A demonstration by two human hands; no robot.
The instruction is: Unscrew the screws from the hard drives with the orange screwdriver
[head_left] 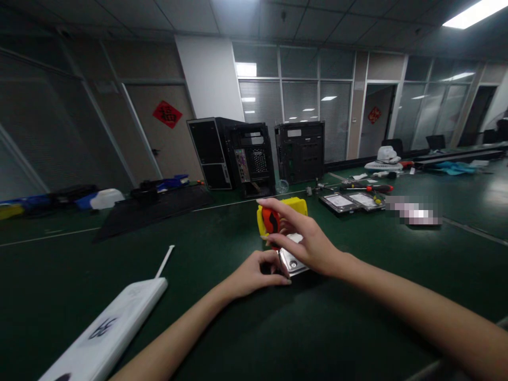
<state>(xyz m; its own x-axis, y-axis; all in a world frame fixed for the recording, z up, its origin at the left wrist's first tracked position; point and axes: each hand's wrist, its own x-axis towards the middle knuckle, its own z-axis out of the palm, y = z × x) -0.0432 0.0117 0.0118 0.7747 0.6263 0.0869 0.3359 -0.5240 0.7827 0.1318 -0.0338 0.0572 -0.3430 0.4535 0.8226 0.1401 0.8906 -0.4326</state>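
Note:
A silver hard drive (294, 263) lies on the green table, partly covered by both hands. My right hand (305, 238) is closed around the red and black handle of a screwdriver (271, 220), which stands roughly upright over the drive's left side. The screwdriver's tip is hidden. At the drive's near left edge is my left hand (262, 272), its thumb and fingers curled toward the drive; whether they pinch the drive or the shaft is hard to make out. Just behind the hands sits a yellow object (296, 205), box-like and partly hidden.
Black computer cases (299, 151) stand at the back. Two more hard drives (339, 202) lie to the right, near another screwdriver (381, 188). A white power strip-like bar (115, 323) marked with writing is at front left. A black mat (151, 211) lies behind it.

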